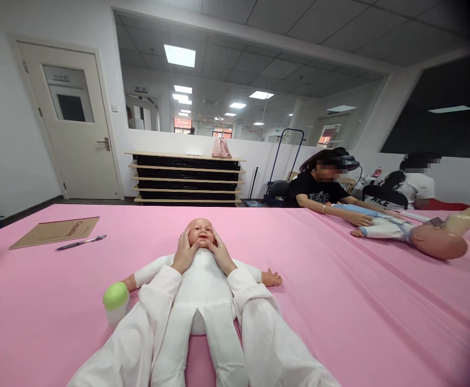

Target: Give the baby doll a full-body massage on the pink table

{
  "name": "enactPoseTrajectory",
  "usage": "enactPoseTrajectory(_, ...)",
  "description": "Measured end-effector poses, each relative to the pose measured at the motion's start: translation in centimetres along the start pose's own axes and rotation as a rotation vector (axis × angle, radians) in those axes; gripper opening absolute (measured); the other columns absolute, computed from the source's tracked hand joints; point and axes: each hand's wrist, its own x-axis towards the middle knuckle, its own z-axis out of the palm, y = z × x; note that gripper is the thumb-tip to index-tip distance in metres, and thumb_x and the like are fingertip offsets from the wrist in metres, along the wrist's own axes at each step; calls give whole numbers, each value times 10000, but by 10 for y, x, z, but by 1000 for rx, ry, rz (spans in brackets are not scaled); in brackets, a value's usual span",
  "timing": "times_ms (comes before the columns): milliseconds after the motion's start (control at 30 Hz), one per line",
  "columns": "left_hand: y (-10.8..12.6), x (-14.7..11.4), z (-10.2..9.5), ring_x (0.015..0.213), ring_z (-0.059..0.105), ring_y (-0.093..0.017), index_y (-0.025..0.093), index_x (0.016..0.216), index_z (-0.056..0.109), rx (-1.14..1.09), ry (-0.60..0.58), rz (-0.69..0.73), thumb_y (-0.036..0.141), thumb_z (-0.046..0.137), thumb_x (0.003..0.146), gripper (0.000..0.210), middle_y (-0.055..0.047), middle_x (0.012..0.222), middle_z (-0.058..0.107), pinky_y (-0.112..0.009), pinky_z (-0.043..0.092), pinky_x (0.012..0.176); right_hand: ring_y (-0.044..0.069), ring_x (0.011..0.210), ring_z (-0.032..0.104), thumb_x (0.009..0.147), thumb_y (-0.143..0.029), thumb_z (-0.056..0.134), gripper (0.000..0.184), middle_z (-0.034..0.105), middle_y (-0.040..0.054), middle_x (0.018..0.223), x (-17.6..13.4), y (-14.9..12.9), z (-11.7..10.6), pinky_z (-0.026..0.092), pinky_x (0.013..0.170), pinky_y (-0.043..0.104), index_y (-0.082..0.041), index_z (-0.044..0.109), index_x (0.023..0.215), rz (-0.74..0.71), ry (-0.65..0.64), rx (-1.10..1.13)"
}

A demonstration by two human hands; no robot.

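A baby doll [203, 279] with a white cloth body lies on its back on the pink tablecloth, legs toward me and arms spread out. My left hand [185, 250] cups one side of its head, thumb by the chin and fingers along the cheek. Against the opposite cheek, my right hand [221, 251] holds the head in the same way. A small white container with a green cap [116, 299] stands beside the doll's hand, near my left sleeve.
A brown notebook [55, 231] and a pen [80, 243] lie at the left on the pink tablecloth [340, 312]. Across to the right, a person in a black shirt [319, 185] has their hands on another doll [436, 242]. A bottle [460, 221] is behind that doll.
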Motion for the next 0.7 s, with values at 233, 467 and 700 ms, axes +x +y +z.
enactPoseTrajectory(233, 0, 0, 1, 1300, 209, -192, 147, 1309, 267, -6, -4, 12, 528, 525, 701, 762, -76, 1364, 248, -401, 187, 1133, 161, 1317, 221, 622, -561, 607, 855, 251, 16, 1386, 0, -3, -1, 170, 1141, 344, -201, 307, 1337, -2, -2, -24)
enactPoseTrajectory(467, -12, 3, 3, 1286, 256, -155, 161, 1266, 352, -102, 33, 54, 488, 372, 799, 571, -56, 1337, 310, -366, 190, 1143, 153, 1297, 266, 666, -616, 517, 820, 287, 30, 1370, 2, 6, -3, 187, 1138, 336, -170, 327, 1327, -22, 5, 28)
enactPoseTrajectory(700, -7, 5, -6, 1261, 323, -147, 152, 1238, 411, -172, 12, 12, 487, 316, 830, 537, -61, 1321, 350, -350, 237, 1132, 144, 1305, 246, 725, -591, 415, 760, 268, 36, 1379, -2, -2, -1, 161, 1145, 333, -144, 316, 1332, -52, 62, -189)
